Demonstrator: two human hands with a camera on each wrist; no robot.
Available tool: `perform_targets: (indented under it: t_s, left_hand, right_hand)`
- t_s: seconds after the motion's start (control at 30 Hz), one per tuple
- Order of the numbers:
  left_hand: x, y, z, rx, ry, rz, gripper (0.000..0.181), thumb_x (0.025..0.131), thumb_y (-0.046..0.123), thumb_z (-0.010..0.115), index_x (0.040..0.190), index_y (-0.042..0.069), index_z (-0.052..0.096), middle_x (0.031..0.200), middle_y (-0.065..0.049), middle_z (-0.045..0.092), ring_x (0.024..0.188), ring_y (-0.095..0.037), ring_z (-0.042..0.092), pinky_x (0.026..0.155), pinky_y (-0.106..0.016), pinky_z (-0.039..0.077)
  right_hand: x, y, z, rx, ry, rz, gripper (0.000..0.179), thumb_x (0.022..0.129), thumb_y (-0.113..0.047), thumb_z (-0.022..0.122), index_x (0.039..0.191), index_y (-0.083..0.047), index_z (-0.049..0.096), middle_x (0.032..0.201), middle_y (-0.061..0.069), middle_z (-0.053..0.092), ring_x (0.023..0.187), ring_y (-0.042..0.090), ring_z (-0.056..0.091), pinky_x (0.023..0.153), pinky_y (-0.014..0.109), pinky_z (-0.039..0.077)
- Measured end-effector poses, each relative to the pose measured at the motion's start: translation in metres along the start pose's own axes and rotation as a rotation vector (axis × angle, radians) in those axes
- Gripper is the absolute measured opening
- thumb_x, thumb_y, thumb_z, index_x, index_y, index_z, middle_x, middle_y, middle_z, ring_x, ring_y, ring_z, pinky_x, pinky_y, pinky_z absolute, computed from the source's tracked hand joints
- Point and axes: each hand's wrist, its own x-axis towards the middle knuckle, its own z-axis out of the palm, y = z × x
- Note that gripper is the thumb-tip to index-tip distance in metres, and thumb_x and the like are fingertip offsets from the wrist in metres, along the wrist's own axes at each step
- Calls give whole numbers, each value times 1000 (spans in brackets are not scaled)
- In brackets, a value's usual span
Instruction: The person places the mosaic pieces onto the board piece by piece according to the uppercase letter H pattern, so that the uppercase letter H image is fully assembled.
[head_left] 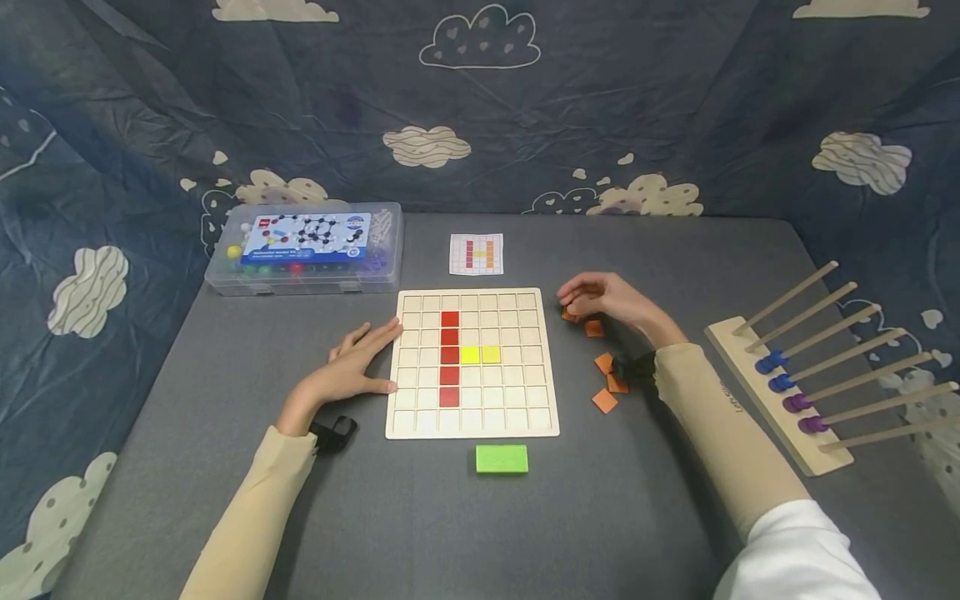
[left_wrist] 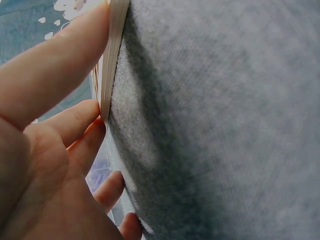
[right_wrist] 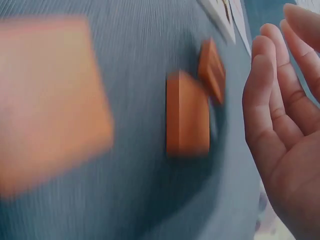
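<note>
A square wooden grid board (head_left: 517,417) lies on the table, with a column of red tiles (head_left: 449,355) and two yellow tiles (head_left: 480,355) in its cells. Along the board's left edge, my left hand (head_left: 345,367) rests with thumb and fingers extended; in the left wrist view the thumb and fingertips touch the board's side (left_wrist: 112,55). To the right of the board, my right hand (head_left: 611,302) hovers over orange tiles (head_left: 594,328), fingers loosely bent. The right wrist view has a gap between those fingers (right_wrist: 262,85) and the orange tiles (right_wrist: 187,117) on the table.
More orange tiles (head_left: 605,401) lie near the right wrist strap. A small pattern card (head_left: 456,260) sits behind the board, a green block (head_left: 502,459) in front. At the back left is a clear plastic box (head_left: 378,267); a wooden peg stand (head_left: 840,457) with blue and purple beads stands right.
</note>
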Motion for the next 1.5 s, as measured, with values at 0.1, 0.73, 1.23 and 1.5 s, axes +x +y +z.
perform_targets:
  t_s: [0.1, 0.73, 1.23, 1.5]
  left_hand:
    - [0, 0, 0, -1, 0, -2, 88, 84, 28, 73, 153, 8, 21, 158, -13, 14, 141, -44, -2, 100, -67, 4]
    - [1, -3, 0, 11, 1, 20, 88, 85, 30, 73, 153, 8, 21, 158, -14, 14, 140, -44, -1, 100, -68, 4]
    - [1, -3, 1, 7, -1, 13, 88, 85, 30, 73, 153, 8, 21, 158, -14, 14, 140, -45, -1, 99, -68, 4]
    - [0, -2, 1, 7, 2, 13, 88, 85, 30, 72, 153, 8, 21, 158, -15, 14, 140, -44, -1, 99, -68, 4]
  right_hand:
    - [-10, 7, -13, -27, 41, 26, 36, 91, -6, 62, 123, 8, 54, 116, 23, 58, 95, 19, 60, 86, 35, 48]
    - [-29, 27, -19, -156, 81, 11, 31, 83, 7, 67, 113, 9, 60, 106, 22, 62, 84, 18, 60, 72, 26, 50]
    - [-27, 23, -13, -288, 84, 12, 21, 80, 9, 67, 100, 7, 62, 88, 14, 61, 77, 21, 54, 67, 28, 46]
    - [-23, 9, -9, -198, 26, 22, 22, 87, -2, 67, 105, 8, 60, 91, 13, 65, 80, 23, 61, 71, 34, 50]
